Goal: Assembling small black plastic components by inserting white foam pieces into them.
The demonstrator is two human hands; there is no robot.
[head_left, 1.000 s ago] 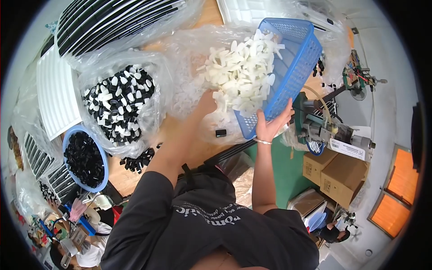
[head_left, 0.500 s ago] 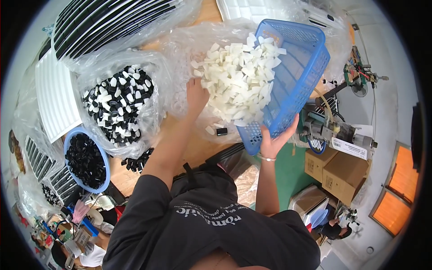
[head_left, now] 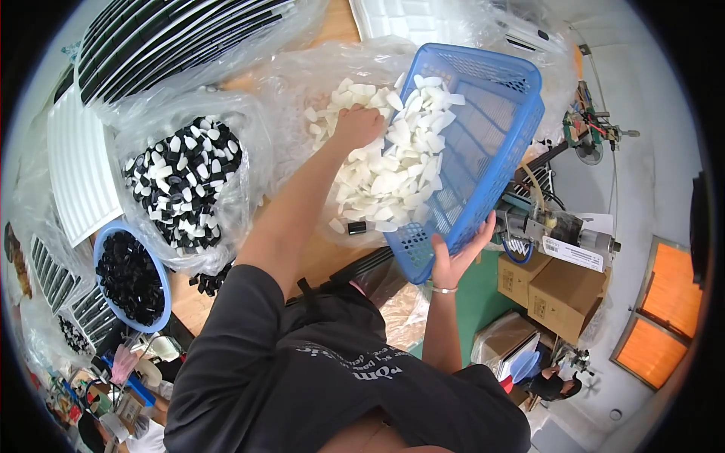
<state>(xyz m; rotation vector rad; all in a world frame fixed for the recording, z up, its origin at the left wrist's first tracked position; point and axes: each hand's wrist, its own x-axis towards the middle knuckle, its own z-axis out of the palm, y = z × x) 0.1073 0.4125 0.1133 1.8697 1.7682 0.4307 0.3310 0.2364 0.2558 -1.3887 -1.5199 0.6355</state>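
Note:
My left hand [head_left: 361,127], fingers curled, presses into the top of a heap of white flat plastic pieces [head_left: 381,177]. Its fingertips are hidden, so what they hold cannot be made out. The heap lies on clear plastic sheeting [head_left: 291,98] and runs into the mouth of a blue plastic basket [head_left: 495,181] that is tilted toward it. With the thumb on the near end and fingers along the outer side, my right hand [head_left: 459,257] grips the basket's lower corner. A small black piece [head_left: 357,227] rests at the heap's near edge.
Left of the heap, a clear bag [head_left: 253,162] holds black and white small parts. A round blue basket [head_left: 168,302] of black parts stands beyond it. Slatted panels [head_left: 79,166] lie at the far left. A metal machine [head_left: 563,230] and cardboard boxes [head_left: 563,298] are on the right.
My left hand has moved from the heap's left edge up and right onto the pieces. More pieces now lie toward the left. The basket has shifted slightly in view, still in my right hand.

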